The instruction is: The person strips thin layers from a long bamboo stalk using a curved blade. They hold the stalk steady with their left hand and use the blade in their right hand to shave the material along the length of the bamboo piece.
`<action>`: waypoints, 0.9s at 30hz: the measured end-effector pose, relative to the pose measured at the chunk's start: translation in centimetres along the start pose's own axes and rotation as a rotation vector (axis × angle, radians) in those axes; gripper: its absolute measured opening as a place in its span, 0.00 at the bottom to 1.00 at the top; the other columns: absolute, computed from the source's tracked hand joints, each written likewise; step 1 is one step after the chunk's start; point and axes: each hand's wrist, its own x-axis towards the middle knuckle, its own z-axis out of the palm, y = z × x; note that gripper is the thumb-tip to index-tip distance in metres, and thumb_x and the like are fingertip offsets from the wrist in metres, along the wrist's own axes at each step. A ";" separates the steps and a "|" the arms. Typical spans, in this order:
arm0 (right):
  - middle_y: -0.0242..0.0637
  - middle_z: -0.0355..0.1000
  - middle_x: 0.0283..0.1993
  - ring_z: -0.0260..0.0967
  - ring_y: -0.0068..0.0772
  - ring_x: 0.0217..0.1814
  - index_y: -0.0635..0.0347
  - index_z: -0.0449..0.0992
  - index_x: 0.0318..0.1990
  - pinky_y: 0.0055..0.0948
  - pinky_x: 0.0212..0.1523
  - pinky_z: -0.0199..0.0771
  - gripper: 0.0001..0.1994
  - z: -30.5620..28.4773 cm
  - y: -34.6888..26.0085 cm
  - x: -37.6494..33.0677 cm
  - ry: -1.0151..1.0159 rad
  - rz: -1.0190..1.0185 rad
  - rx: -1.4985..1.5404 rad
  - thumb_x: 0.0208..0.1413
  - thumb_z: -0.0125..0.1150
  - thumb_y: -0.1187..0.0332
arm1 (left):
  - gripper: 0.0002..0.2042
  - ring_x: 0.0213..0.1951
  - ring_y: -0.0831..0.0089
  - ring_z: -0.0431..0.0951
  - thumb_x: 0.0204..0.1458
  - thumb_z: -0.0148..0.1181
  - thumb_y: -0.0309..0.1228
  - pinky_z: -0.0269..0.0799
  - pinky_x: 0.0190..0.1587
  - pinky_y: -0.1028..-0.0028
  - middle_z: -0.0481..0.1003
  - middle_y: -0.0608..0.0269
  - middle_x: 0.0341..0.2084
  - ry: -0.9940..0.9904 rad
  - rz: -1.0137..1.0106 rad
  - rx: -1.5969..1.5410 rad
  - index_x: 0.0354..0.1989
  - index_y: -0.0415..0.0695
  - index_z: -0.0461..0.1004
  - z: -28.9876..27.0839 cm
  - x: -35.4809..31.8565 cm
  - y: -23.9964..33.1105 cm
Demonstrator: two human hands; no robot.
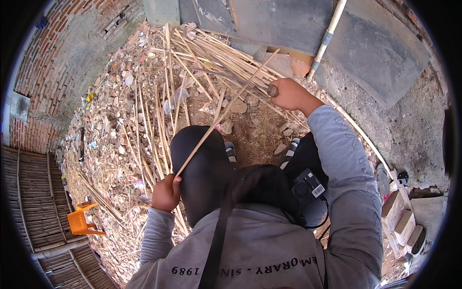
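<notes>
My left hand (165,192) is closed around the lower end of a bamboo strip (208,134). The strip slants up and to the right, passing over my left knee. My right hand (288,95) grips the brown handle (273,90) of a knife. Its long, thin, dark blade (231,77) points left and crosses the strip near its upper part. Whether blade and strip touch, I cannot tell.
Many more bamboo strips (219,50) lie piled ahead, with others (154,130) scattered on my left. Shavings and rubble cover the ground. Grey panels (284,24) and a white pipe (327,41) lean at the back. An orange plastic chair (79,220) stands far left.
</notes>
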 end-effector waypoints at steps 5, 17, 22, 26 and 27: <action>0.53 0.78 0.35 0.77 0.57 0.41 0.62 0.79 0.42 0.48 0.45 0.76 0.16 0.9 0.8 -0.3 0.074 0.012 -0.133 0.45 0.65 0.64 | 0.22 0.23 0.38 0.72 0.67 0.50 0.45 0.64 0.26 0.49 0.69 0.42 0.16 0.003 -0.010 0.038 0.25 0.40 0.68 -0.8 0.1 0.8; 0.52 0.79 0.40 0.77 0.56 0.44 0.61 0.81 0.46 0.44 0.47 0.77 0.19 1.3 -1.8 -0.2 0.012 -0.010 0.011 0.45 0.65 0.64 | 0.22 0.23 0.38 0.73 0.67 0.49 0.44 0.64 0.26 0.49 0.70 0.41 0.16 0.056 -0.010 -0.006 0.25 0.39 0.68 0.5 -0.2 0.1; 0.54 0.78 0.35 0.77 0.55 0.39 0.66 0.79 0.40 0.46 0.44 0.76 0.17 0.4 -0.9 0.2 -0.108 -0.031 -0.044 0.44 0.65 0.64 | 0.22 0.24 0.38 0.73 0.67 0.50 0.44 0.64 0.26 0.48 0.70 0.41 0.17 0.071 -0.026 0.026 0.26 0.39 0.69 1.6 -0.5 -0.2; 0.54 0.78 0.34 0.77 0.54 0.38 0.67 0.78 0.40 0.44 0.43 0.76 0.17 -0.7 3.4 0.8 0.007 0.091 0.026 0.44 0.65 0.66 | 0.21 0.23 0.38 0.73 0.67 0.50 0.44 0.65 0.26 0.48 0.70 0.41 0.17 0.083 0.001 0.030 0.26 0.39 0.69 0.2 0.1 0.5; 0.54 0.78 0.35 0.77 0.55 0.39 0.67 0.78 0.41 0.44 0.43 0.76 0.17 -0.5 3.3 0.4 -0.003 0.096 -0.029 0.44 0.65 0.66 | 0.21 0.23 0.38 0.73 0.67 0.50 0.44 0.65 0.26 0.48 0.70 0.41 0.17 0.054 0.003 0.039 0.26 0.39 0.69 -0.1 0.0 0.5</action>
